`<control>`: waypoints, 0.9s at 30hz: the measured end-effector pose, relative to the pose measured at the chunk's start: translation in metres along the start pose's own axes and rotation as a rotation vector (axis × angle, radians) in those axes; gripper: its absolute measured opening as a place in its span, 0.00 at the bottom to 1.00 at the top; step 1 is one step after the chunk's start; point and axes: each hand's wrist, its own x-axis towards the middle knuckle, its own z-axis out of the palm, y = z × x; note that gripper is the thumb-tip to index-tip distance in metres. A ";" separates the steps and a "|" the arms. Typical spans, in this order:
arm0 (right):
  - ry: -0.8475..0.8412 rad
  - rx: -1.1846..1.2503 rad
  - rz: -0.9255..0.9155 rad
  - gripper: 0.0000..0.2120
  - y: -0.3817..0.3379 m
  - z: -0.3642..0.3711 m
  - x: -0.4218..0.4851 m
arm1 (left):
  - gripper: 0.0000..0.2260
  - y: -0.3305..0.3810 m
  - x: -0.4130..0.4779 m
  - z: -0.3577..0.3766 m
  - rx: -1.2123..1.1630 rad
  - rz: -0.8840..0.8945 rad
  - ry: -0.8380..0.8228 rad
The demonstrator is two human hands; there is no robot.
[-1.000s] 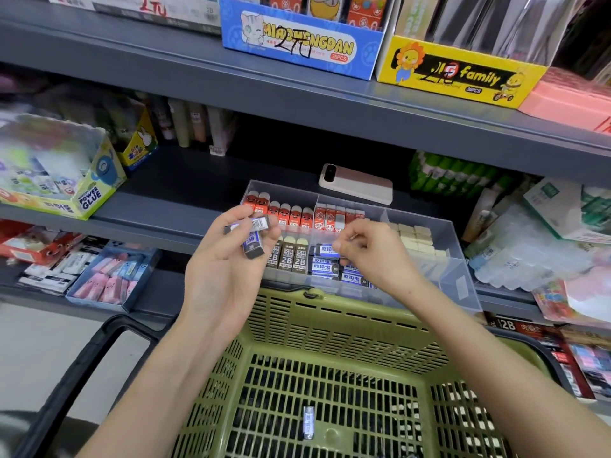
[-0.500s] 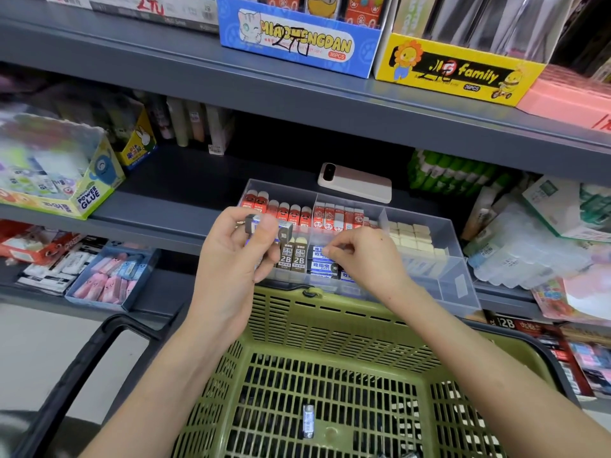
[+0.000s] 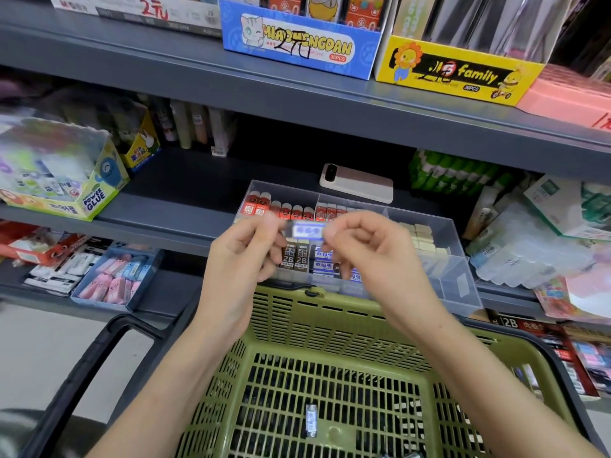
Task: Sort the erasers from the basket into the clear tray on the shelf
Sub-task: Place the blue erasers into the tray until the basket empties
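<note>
Grey shelf [image 3: 165, 223], middle level: clear tray [image 3: 456, 276] with compartments of red-sleeved, 2B, blue-labelled and plain pale erasers. Green basket [image 3: 330, 328], just in front of and below the tray: one wrapped eraser [image 3: 311, 421] lying on its slotted floor. Left hand [image 3: 238, 259] and right hand [image 3: 373, 256], both blurred, each pinching one end of a blue-labelled eraser [image 3: 307, 230] held level above the tray's front compartments.

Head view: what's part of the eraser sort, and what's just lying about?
Job: blue-sleeved eraser, pinched between left hand and right hand; loose eraser in green basket; clear tray.
Lying about: phone; Power Glue box; yellow family box.
</note>
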 end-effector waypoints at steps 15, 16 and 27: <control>0.204 -1.012 0.290 0.14 0.037 -0.008 0.047 | 0.16 -0.006 0.001 0.000 -0.094 0.086 -0.058; 0.191 -1.042 0.279 0.15 0.039 -0.005 0.048 | 0.18 -0.006 0.001 0.001 -0.082 0.094 -0.059; -0.072 -0.474 0.059 0.19 0.019 0.003 0.013 | 0.18 -0.014 -0.001 0.002 -0.029 0.118 -0.136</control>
